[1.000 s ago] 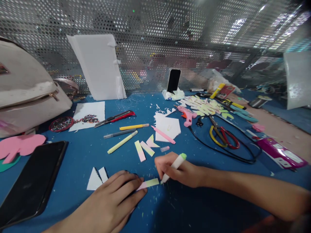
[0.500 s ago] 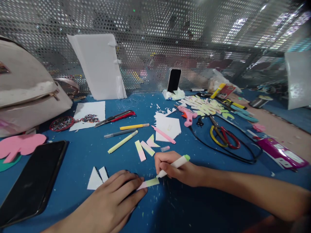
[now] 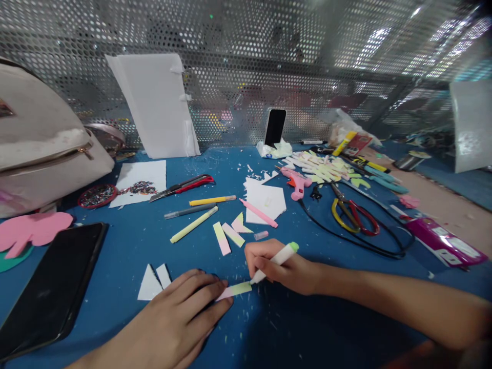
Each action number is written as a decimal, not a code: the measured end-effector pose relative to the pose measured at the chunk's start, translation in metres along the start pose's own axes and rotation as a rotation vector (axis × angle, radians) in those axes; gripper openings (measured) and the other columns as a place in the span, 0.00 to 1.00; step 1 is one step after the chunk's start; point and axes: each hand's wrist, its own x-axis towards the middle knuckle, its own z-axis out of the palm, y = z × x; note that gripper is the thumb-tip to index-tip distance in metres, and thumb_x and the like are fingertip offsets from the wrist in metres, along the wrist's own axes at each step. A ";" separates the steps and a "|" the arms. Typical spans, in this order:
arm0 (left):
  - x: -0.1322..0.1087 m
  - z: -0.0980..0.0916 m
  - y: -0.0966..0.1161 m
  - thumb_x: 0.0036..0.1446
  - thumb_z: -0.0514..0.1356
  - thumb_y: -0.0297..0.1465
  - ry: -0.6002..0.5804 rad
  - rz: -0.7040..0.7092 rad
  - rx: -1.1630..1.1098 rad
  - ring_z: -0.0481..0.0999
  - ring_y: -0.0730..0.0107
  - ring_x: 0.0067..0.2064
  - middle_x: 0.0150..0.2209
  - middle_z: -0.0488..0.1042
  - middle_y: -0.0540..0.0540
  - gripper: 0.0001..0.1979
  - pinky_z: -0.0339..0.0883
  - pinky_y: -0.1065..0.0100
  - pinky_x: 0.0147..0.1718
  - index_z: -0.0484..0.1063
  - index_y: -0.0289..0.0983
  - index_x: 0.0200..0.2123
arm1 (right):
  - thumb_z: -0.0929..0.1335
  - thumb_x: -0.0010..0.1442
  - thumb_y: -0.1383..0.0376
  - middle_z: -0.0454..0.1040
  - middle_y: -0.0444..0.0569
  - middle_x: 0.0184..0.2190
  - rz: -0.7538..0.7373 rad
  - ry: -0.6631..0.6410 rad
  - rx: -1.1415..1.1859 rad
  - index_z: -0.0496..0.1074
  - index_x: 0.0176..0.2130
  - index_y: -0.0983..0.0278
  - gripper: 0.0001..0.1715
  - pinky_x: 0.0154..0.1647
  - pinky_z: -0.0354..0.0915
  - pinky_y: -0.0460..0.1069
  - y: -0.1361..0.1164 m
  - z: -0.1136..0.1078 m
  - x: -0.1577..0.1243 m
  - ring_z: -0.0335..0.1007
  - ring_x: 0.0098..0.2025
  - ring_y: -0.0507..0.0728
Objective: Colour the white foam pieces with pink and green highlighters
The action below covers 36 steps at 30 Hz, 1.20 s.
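Marker [image 3: 281, 256] Set at End of Strip [image 3: 240, 289]

The strip is laid flat on the blue table [image 3: 326, 333], in front of the person and between the two hands. Its left end is coloured pink and its right end yellow-green.

The left hand [image 3: 184, 302] is placed palm down. Its fingers are kept close together and slightly bent, and the pink end of the strip is held at the table by the index finger and thumb. Whether it is pinched or only pressed cannot be told.

The marker is gripped by the right hand [image 3: 282, 269], with the fingers closed around the barrel. The green end is pointed up and to the right; the tip is directed down at the strip's yellow-green end. Whether contact is made cannot be told.

Two white pieces [image 3: 149, 284] are located just beyond the left hand. Beyond the strip, three two-tone pieces [image 3: 222, 239] are grouped near a loose cap [image 3: 261, 235]. A pink pen [image 3: 258, 213] is rested across white card [image 3: 274, 197]. Farther right, a pink glue gun [image 3: 295, 183] and scissors [image 3: 353, 218] are positioned.
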 end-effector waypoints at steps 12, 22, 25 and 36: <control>-0.005 0.001 0.001 0.76 0.40 0.26 -0.028 -0.002 0.011 0.69 0.54 0.61 0.61 0.72 0.42 0.24 0.68 0.52 0.61 0.70 0.36 0.64 | 0.60 0.73 0.45 0.66 0.44 0.26 0.007 0.001 -0.032 0.70 0.32 0.67 0.32 0.29 0.56 0.46 0.002 -0.001 0.000 0.60 0.27 0.50; -0.001 -0.001 0.002 0.76 0.41 0.26 0.002 -0.004 -0.006 0.71 0.55 0.59 0.58 0.74 0.40 0.23 0.70 0.55 0.60 0.70 0.36 0.63 | 0.59 0.74 0.45 0.65 0.43 0.23 -0.017 0.059 -0.045 0.70 0.29 0.67 0.35 0.26 0.55 0.45 -0.004 -0.002 0.001 0.58 0.24 0.49; -0.001 -0.001 0.003 0.77 0.40 0.27 -0.003 -0.004 0.002 0.70 0.55 0.59 0.59 0.74 0.41 0.24 0.70 0.55 0.59 0.70 0.36 0.63 | 0.58 0.74 0.43 0.65 0.43 0.22 -0.027 0.096 -0.089 0.70 0.28 0.67 0.37 0.26 0.56 0.45 -0.005 -0.002 0.001 0.60 0.24 0.49; 0.000 0.000 0.001 0.76 0.40 0.26 -0.015 -0.011 -0.010 0.70 0.55 0.60 0.59 0.73 0.41 0.24 0.70 0.55 0.60 0.70 0.37 0.63 | 0.62 0.73 0.47 0.63 0.40 0.20 0.035 0.066 -0.013 0.70 0.33 0.67 0.29 0.20 0.53 0.42 -0.001 0.000 -0.003 0.57 0.20 0.47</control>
